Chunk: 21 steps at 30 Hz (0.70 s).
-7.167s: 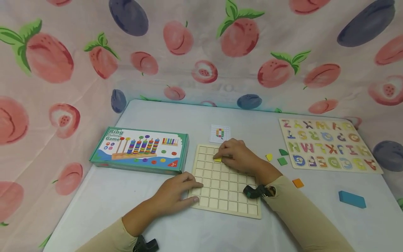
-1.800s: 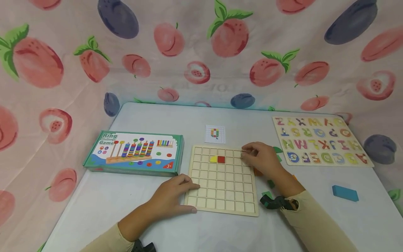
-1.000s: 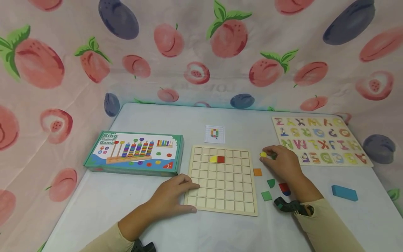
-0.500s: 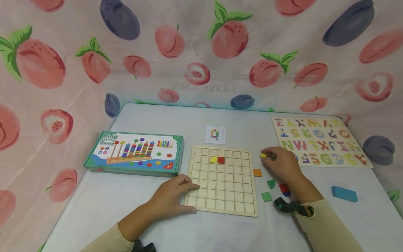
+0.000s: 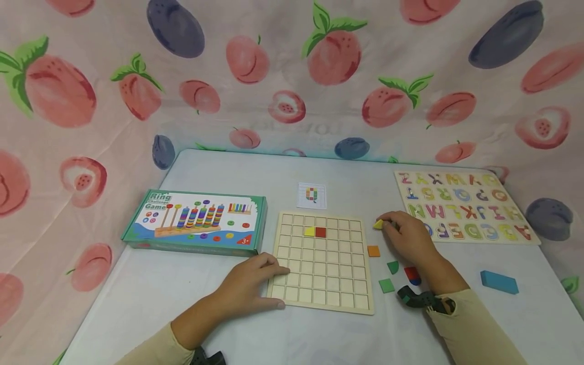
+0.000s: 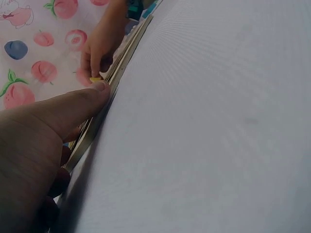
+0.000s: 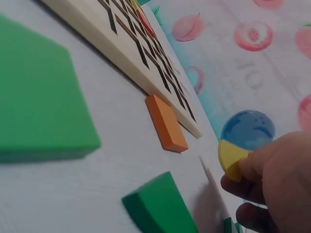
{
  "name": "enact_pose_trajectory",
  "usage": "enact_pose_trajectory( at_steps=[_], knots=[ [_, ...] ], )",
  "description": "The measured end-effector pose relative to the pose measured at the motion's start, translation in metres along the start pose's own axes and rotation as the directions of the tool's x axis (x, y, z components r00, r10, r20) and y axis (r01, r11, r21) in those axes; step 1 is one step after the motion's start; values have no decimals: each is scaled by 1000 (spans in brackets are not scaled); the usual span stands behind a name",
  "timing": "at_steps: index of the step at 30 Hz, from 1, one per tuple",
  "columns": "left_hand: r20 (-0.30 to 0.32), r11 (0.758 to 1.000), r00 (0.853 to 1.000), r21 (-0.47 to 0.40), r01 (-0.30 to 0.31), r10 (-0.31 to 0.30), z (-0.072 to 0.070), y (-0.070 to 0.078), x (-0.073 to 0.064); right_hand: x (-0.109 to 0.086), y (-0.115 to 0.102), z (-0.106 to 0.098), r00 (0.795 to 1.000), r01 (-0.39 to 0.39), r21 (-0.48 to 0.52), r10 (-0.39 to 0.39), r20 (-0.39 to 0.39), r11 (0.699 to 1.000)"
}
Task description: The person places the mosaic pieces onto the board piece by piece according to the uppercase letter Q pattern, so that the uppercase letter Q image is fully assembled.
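Observation:
My left hand (image 5: pixel 250 284) rests at the left edge of a wooden grid board (image 5: pixel 319 296), fingers over its rim and thumb stretched out along the near side. Beyond the board's right edge, my right hand (image 5: pixel 410 238) pinches a yellow quarter-round tile (image 7: pixel 230 156) between thumb and fingers, above the white table in the right wrist view. On the board, a yellow tile (image 5: pixel 309 231) and a red square tile (image 5: pixel 321 232) sit side by side in the second row. Behind the board lies a pattern card (image 5: pixel 312 195) with a coloured Q-like figure.
Between board and right wrist lie an orange tile (image 5: pixel 373 251), a green quarter-round tile (image 5: pixel 393 267), a green square tile (image 5: pixel 386 285) and a red and blue pair (image 5: pixel 412 275). A game box (image 5: pixel 193 220), an alphabet board (image 5: pixel 467 205) and a blue block (image 5: pixel 499 282) stand around.
My right hand has left the grid, where a yellow and a red tile now sit, and moved right to pinch another yellow tile, which has turned slightly. My left hand stays at the board's edge.

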<state>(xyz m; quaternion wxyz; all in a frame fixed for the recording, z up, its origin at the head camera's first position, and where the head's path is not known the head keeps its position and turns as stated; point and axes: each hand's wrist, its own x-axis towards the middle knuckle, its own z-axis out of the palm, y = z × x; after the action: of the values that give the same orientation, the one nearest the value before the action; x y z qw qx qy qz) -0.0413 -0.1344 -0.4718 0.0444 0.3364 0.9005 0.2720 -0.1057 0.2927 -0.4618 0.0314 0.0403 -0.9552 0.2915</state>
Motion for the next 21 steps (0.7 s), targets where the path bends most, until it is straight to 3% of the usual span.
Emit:
enact_pose_trajectory(
  at_steps=[13, 21],
  knots=[
    [23, 1000, 1000, -3, 15, -15, -1, 1, 2, 6, -9, 1, 994, 35, 141, -49, 93, 989],
    [12, 1000, 1000, 5, 9, -9, -1, 0, 0, 12, -21, 7, 970, 88, 251, -140, 199, 964]
  ],
)
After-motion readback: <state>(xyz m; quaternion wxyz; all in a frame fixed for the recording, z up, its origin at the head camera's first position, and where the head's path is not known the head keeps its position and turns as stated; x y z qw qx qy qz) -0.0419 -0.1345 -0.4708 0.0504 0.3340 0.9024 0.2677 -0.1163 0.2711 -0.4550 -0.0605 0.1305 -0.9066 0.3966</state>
